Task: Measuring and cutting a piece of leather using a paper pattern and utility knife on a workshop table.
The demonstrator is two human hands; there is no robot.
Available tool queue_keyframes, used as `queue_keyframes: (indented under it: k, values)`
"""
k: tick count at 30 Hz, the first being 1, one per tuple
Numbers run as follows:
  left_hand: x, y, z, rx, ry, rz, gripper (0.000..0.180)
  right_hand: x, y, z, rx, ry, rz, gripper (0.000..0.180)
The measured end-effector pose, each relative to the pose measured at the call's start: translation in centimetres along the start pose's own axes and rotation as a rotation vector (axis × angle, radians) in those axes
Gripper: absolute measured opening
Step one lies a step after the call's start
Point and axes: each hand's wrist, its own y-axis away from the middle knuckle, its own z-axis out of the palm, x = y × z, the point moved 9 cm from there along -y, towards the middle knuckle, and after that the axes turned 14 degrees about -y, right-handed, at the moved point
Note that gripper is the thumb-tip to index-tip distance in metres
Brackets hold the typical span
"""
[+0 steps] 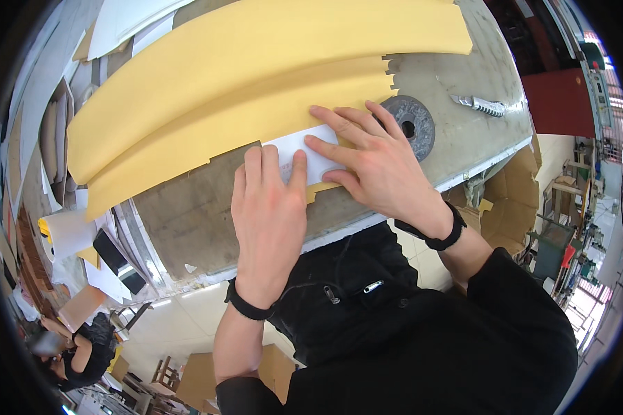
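Observation:
A small white piece of paper (294, 153) lies over the edge of a yellow sheet (270, 104) on the worktable. My left hand (268, 197) rests with its fingers stretched out at the paper's left end, thumb on the white surface. From the right, my right hand (377, 153) presses down with spread fingers, some on the white paper and some on the yellow sheet. Neither hand grips anything. Just beyond my right hand sits a round grey disc (422, 131) with a hole in its middle, partly covered by the fingers.
A second, curved yellow sheet (256, 45) spans the table's far side. A utility knife (479, 105) lies at the right. At the left are a dark phone (119, 261) and loose papers. A cardboard box (512, 200) stands beyond the table's right edge; another person (83, 349) is at lower left.

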Motion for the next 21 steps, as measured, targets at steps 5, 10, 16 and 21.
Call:
queue_keyframes:
  k: [5, 10, 16, 21]
  values:
    - [1.9, -1.0, 0.6, -0.07, 0.051, 0.01, 0.047, 0.1, 0.1, -0.1, 0.025, -0.018, -0.015, 0.055]
    - [5.7, 0.1, 1.2, -0.127, -0.173, -0.03, 0.06, 0.1, -0.1, -0.1, 0.049, -0.012, -0.013, 0.051]
    - [6.4, 1.0, 2.0, -0.215, -0.013, -0.019, 0.087, 0.0, 0.0, -0.2, 0.073, 0.009, -0.045, 0.048]
    - [6.2, 1.0, 1.3, -0.224, 0.16, -0.103, 0.118, 0.3, 0.0, -0.6, 0.016, -0.121, -0.02, 0.062]
